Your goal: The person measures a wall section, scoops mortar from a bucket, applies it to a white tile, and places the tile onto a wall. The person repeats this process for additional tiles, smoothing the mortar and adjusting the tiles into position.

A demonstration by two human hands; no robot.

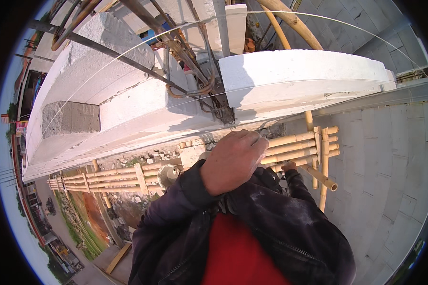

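The left hand (235, 159) is at the centre of the frame, back uppermost, just below the gap in the white block wall (309, 71). Its fingers (246, 136) are curled inward with the tips largely hidden; whether they grip anything cannot be told. The right hand (288, 166), small and partly covered by the dark jacket (176, 237), is right of centre beside the bamboo rails (291, 139); its finger state and any contact cannot be determined.

The white block wall crosses the upper half of the frame in 2 sections, left and right. Rusty steel bars (190, 59) rise between the 2 sections. A dark horizontal bar (121, 58) runs from upper left to this gap. Further bamboo poles (114, 178) lie at left below the wall. Grey blockwork (380, 190) fills the right side.
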